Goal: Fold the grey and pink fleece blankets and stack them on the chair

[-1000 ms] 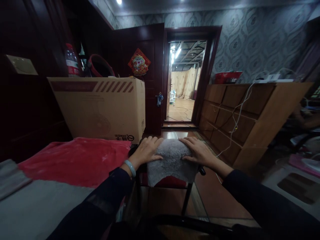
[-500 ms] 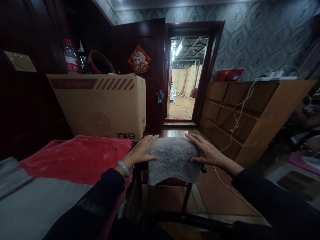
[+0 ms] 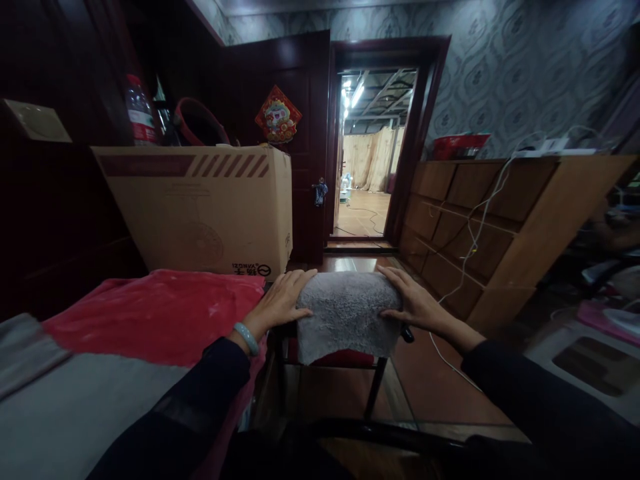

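A grey fluffy cloth (image 3: pixel 349 317) hangs over the backrest of a dark-framed chair (image 3: pixel 379 387), whose red seat shows just under the cloth's lower edge. My left hand (image 3: pixel 283 300), with a pale bangle at the wrist, grips the cloth's left side, thumb in front and fingers over the top. On the opposite side, my right hand (image 3: pixel 413 303) holds the cloth the same way. Both sets of fingertips are partly hidden behind the top edge.
Left of the chair lie a red blanket (image 3: pixel 165 317) and a grey cloth (image 3: pixel 100 407). Behind them stands a large cardboard box (image 3: pixel 200 213). A wooden cabinet (image 3: pixel 485 227) with a trailing white cable (image 3: pixel 473 247) is at right. Beyond is an open doorway (image 3: pixel 367 160).
My right hand has shifted slightly outward along the cloth's top edge. The cloth's lower edge sits a little higher, showing more of the red seat. My left hand is almost unmoved.
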Tool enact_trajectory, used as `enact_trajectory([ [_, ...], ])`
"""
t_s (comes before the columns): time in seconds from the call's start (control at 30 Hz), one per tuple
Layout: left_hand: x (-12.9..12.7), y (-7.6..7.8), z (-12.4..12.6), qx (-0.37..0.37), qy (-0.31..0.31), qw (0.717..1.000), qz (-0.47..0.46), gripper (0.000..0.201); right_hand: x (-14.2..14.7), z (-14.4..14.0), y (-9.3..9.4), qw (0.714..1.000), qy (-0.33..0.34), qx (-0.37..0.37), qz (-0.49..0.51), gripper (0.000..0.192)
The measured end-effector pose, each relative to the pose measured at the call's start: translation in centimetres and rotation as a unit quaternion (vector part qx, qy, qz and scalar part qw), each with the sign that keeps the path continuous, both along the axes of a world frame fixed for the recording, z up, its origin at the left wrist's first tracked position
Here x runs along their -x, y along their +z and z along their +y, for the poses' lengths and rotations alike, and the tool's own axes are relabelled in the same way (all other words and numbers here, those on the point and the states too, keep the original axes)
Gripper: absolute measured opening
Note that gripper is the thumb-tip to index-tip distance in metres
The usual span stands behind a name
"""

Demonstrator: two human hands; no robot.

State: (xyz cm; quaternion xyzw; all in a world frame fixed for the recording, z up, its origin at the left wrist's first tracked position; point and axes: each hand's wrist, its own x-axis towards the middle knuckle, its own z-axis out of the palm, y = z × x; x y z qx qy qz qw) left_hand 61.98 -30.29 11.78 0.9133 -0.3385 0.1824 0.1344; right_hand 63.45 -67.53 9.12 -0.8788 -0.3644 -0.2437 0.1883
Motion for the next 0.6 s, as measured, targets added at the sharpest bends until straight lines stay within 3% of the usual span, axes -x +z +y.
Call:
enact_trajectory([
  [0.13, 0.6, -0.1, 0.4, 0.014, 0.004, 1.000, 0.001, 0.100, 0.2, 0.1, 0.5, 0.999, 0.014, 0.023, -0.045, 0.102],
  [0.27, 1.0, 0.1, 0.5, 0.020, 0.002, 1.000, -0.005, 0.097, 0.6, 0.6, 1.2, 0.996, 0.025, 0.040, -0.071, 0.103],
  [0.6, 2.6, 0.4, 1.4, 0.032, 0.018, 0.999, -0.037, 0.086, 3.1, 3.4, 3.3, 0.989, 0.032, 0.015, -0.140, 0.083],
])
